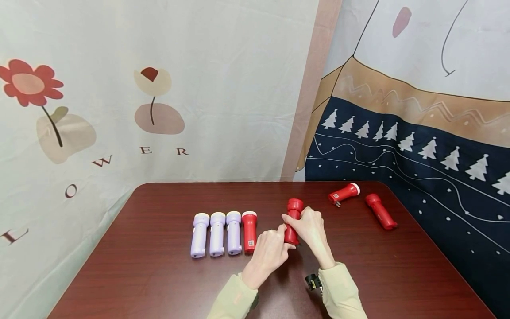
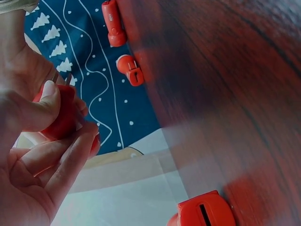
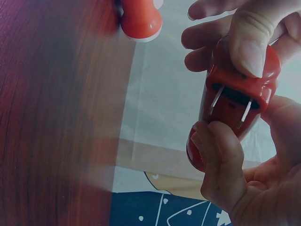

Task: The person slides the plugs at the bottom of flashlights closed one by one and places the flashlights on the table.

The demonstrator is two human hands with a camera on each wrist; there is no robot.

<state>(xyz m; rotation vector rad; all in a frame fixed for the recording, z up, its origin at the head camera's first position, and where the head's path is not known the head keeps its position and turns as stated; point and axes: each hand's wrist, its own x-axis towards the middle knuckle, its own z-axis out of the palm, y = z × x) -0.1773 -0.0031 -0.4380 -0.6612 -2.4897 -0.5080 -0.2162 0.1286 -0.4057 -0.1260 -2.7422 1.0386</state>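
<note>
Both hands hold one red flashlight (image 1: 294, 212) above the table, its head pointing away from the person. My left hand (image 1: 268, 251) grips its lower end, the thumb lying on the red body (image 2: 63, 115) in the left wrist view. My right hand (image 1: 312, 228) pinches it around the middle from the right. In the right wrist view two metal plug prongs stick out of the flashlight (image 3: 240, 84) between the hands. Left of the hands, a red flashlight (image 1: 249, 232) with a white rim stands in line beside several lilac flashlights (image 1: 217, 235).
On the right of the brown table (image 1: 159, 283) lie two more red flashlights: one with a white rim (image 1: 343, 193) and prongs showing, the other (image 1: 381, 212) near the right edge. Behind hang a pale printed cloth (image 1: 223, 88) and a dark blue one (image 1: 398, 173).
</note>
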